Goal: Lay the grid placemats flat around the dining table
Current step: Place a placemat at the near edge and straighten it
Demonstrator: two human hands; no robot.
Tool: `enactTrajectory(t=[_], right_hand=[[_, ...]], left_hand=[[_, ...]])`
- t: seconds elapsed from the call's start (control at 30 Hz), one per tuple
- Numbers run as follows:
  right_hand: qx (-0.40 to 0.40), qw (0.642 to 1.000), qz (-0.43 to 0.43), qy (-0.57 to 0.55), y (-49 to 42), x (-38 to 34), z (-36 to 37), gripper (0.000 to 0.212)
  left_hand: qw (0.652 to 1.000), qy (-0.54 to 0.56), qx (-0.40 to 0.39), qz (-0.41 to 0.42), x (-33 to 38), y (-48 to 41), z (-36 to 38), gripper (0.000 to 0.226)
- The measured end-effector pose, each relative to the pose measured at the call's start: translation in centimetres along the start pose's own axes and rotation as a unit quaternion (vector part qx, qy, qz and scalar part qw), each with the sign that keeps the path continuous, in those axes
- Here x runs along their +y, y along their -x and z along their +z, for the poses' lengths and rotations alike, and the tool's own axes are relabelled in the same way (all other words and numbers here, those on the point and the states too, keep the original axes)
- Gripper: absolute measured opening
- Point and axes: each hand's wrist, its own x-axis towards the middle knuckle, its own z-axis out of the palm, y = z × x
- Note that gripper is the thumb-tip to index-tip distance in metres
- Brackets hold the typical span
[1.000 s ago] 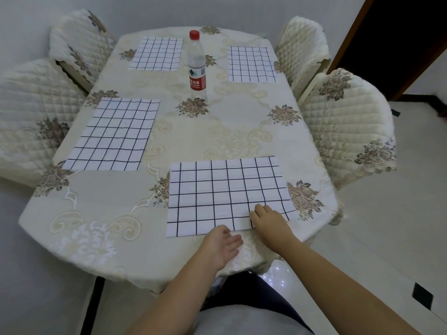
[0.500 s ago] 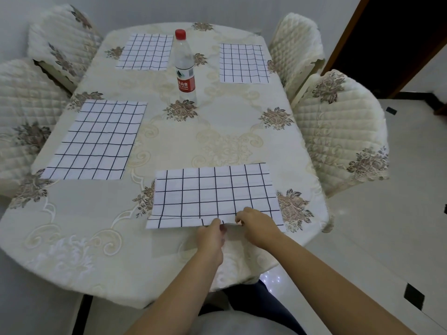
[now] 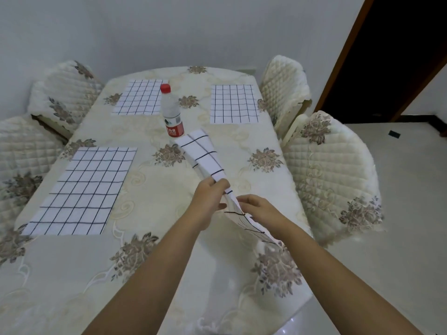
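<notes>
A white placemat with a black grid (image 3: 205, 155) is lifted off the dining table (image 3: 145, 274) and stands nearly on edge, its far end pointing toward the bottle. My left hand (image 3: 208, 201) pinches its upper edge. My right hand (image 3: 258, 211) grips the same edge a little nearer to me. Three more grid placemats lie flat: one at the near left (image 3: 82, 189), one at the far left (image 3: 140, 97), one at the far right (image 3: 233, 103).
A clear water bottle with a red cap (image 3: 171, 114) stands at the table's middle, just behind the lifted mat. Quilted cream chairs flank the table, two on the left (image 3: 63, 93) and two on the right (image 3: 331, 170). A dark doorway (image 3: 387, 56) opens at the back right.
The near placemat lay flat with both hands at its front edge; both hands have pinched that edge and lifted the mat off the table, so it now hangs on edge.
</notes>
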Motion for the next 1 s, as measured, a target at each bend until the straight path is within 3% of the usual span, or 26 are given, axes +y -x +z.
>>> enactTrajectory(t=[0.13,0.3,0.37,0.5,0.67,0.77,0.87,1.0], right_hand=[[0.035,0.995,0.014,-0.098,-2.7,-0.1,-3.1,0.042],[0.052,0.982,0.075,-0.164,-5.7,1.1,-6.7,0.064],[0.073,0.972,0.088,-0.205,-7.0,1.7,-7.9,0.06],[0.105,0.975,0.075,-0.182,-8.6,2.7,-9.5,0.008],[0.136,0.977,0.122,-0.106,-10.7,4.9,-9.4,0.016],[0.143,0.975,0.146,-0.084,-11.7,6.0,-8.9,0.009],[0.145,0.977,0.153,-0.043,-12.4,6.7,-8.6,0.007],[0.131,0.981,0.14,-0.005,-12.2,6.6,-8.8,0.012]], left_hand=[[0.993,0.089,-0.075,0.024,3.6,-2.2,1.2,0.01],[0.981,0.177,-0.075,0.006,5.9,-5.9,1.2,0.024],[0.982,0.18,-0.061,-0.021,5.7,-8.1,0.5,0.022],[0.993,0.095,0.023,-0.066,3.2,-13.3,-0.6,0.015],[0.987,-0.077,0.053,-0.132,-2.4,-17.4,-1.8,0.009],[0.979,-0.125,0.032,-0.155,-5.0,-17.7,-1.9,0.011],[0.977,-0.13,0.058,-0.158,-6.5,-17.7,-2.4,0.005],[0.962,-0.207,0.078,-0.158,-7.4,-17.5,-3.2,0.015]])
